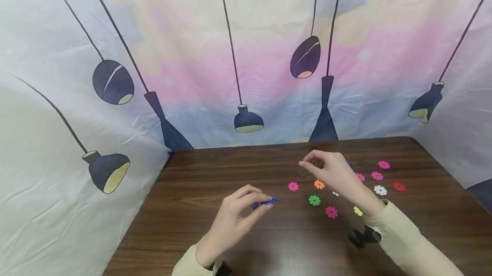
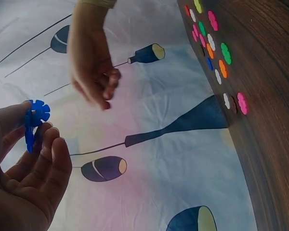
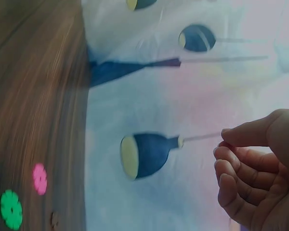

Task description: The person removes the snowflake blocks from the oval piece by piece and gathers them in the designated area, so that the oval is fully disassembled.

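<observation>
My left hand [image 1: 235, 212] pinches two blue snowflake discs [image 2: 39, 114] between thumb and fingers, above the table. They are set at an angle to each other and seem joined. To the right, my right hand [image 1: 333, 171] hovers over the far part of the scattered discs, its fingers loosely bent and the thumb close to the index finger. Nothing shows in that hand [image 3: 260, 168]. Nearest beneath it lie a brown disc [image 1: 303, 174], an orange disc [image 1: 319, 184] and a white disc [image 1: 336, 193], partly hidden by the right wrist.
Loose snowflake discs lie on the dark wooden table [image 1: 184, 212], among them a green disc [image 1: 314, 200], a magenta disc [image 1: 331, 212], a yellow disc [image 1: 358, 211] and a red disc [image 1: 399, 186]. A curtain [image 1: 200, 75] printed with lamps hangs behind the table.
</observation>
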The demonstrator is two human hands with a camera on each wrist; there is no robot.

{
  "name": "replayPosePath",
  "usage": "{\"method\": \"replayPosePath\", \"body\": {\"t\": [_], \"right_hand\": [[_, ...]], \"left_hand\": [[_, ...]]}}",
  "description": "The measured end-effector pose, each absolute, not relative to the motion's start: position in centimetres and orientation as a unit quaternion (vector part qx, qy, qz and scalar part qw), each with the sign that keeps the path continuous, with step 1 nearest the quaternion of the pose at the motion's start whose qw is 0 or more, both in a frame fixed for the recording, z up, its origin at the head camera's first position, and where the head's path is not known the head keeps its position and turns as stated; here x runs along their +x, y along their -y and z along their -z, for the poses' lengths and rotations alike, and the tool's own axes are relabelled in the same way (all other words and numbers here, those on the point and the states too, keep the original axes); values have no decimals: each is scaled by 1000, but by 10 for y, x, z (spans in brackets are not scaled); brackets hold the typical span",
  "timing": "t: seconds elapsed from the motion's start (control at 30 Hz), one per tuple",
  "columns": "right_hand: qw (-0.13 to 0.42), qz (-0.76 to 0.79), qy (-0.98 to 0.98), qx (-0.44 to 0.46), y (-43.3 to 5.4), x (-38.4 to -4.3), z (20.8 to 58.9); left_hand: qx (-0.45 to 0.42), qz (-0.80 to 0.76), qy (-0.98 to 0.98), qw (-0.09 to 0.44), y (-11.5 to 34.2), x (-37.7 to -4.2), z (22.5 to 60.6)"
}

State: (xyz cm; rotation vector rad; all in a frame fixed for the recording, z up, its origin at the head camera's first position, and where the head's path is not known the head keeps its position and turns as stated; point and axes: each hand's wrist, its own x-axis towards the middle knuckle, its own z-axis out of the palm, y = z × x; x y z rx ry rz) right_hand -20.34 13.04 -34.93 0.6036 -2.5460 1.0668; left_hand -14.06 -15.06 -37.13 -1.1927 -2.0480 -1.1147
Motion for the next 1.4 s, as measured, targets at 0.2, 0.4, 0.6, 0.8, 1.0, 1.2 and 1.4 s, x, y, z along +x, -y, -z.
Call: {"method": "replayPosePath", "body": {"t": [0.2,0.4,0.6,0.8,1.0,1.2,1.4], "right_hand": [[163,-395,868,254,-122,-180,346],[152,-412,847,300,-115,-162,347],[144,-420,830,338,-104,-148,349],[160,-416,809,383,-94,-140,354],[196,-410,797,398,-89,-137,360],[249,-410,773,415,-84,-137,366],[261,-411,767,418,-83,-137,369]], "left_hand": [[-443,414,751,259,150,-142,372],[-443,413,753,258,149,-143,373],[-443,408,755,257,149,-142,373],[-447,404,755,258,148,-142,374],[-447,406,754,261,148,-142,375],[-452,407,750,260,147,-142,377],[-454,408,753,246,146,-142,379]]}}
